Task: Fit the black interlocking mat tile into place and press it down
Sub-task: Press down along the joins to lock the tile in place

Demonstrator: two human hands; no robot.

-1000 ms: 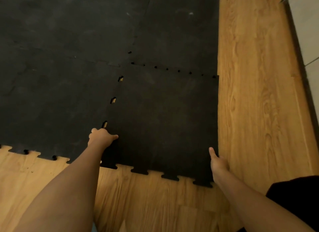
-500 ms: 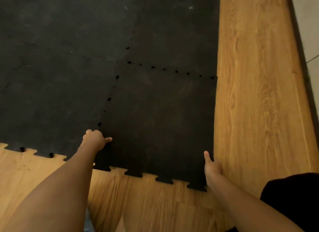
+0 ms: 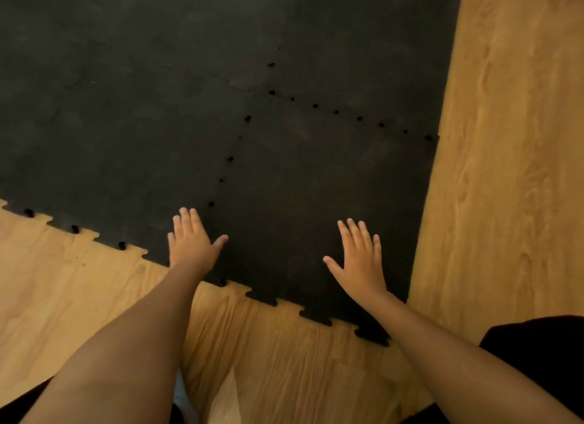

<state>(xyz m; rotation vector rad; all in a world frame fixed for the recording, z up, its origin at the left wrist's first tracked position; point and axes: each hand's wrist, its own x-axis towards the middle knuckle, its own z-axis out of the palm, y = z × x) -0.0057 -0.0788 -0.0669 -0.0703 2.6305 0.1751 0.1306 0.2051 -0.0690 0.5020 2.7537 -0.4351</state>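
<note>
The black interlocking mat tile (image 3: 319,190) lies flat at the near right corner of the laid black mat (image 3: 126,107). Its left and far edges meet the neighbouring tiles along seams marked by small dark gaps. Its toothed near edge and straight right edge border bare wood. My left hand (image 3: 191,242) rests flat, fingers spread, on the left seam near the front corner. My right hand (image 3: 358,261) lies flat, palm down with fingers apart, on the tile's near right part. Neither hand holds anything.
The wooden plank floor (image 3: 505,171) runs along the right of the mat and in front of it. A dark garment (image 3: 543,354) shows at the lower right edge. The mat's near edge at the left has jigsaw teeth (image 3: 72,227).
The tile's left seam has closed; wood no longer shows through its gaps. My left fist has opened flat. My right hand left the tile's near right corner and now lies flat on top.
</note>
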